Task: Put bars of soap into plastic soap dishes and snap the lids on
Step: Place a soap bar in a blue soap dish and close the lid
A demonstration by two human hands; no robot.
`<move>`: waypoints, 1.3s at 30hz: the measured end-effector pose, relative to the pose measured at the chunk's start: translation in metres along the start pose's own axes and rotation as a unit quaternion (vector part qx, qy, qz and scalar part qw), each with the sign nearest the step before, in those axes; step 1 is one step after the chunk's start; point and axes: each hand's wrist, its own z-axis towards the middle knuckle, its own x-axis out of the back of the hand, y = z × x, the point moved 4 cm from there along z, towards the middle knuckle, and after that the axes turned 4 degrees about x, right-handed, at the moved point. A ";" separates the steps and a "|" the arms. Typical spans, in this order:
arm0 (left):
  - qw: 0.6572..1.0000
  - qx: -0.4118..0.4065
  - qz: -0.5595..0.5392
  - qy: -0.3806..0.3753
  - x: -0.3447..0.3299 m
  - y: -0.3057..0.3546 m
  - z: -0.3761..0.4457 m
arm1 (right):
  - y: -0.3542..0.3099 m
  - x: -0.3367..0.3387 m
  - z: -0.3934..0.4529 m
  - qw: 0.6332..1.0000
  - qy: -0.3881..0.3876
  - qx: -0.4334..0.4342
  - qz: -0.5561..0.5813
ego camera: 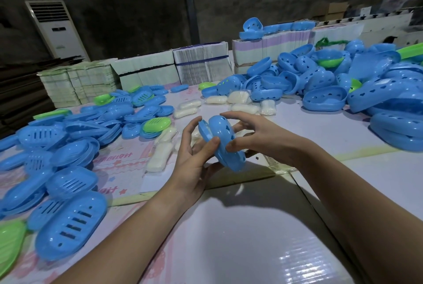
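Observation:
A blue soap dish (223,140) with its lid against it stands tilted on edge above the table's middle. My left hand (194,160) grips it from the left, thumb on the dish's curved side. My right hand (256,137) holds it from the right, fingers curled over the top and side. Whether a bar lies inside is hidden. Wrapped white soap bars (161,153) lie on the table just left of my hands, and more soap bars (240,101) lie behind them.
Slotted blue lids (71,183), with a few green ones, cover the table's left side. A heap of blue dishes (325,98) with heart-shaped holes fills the right. Bundled paper stacks (201,63) line the back edge. White cardboard (229,238) lies in front of me.

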 end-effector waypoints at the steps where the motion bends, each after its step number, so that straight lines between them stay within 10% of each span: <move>1: 1.000 -0.001 -0.001 0.002 0.000 0.000 0.000 | 0.000 0.000 0.000 1.000 0.001 0.000 -0.003; 39: 1.000 0.007 0.006 -0.009 0.003 0.006 -0.001 | 0.004 -0.003 0.003 0.992 0.035 0.019 0.119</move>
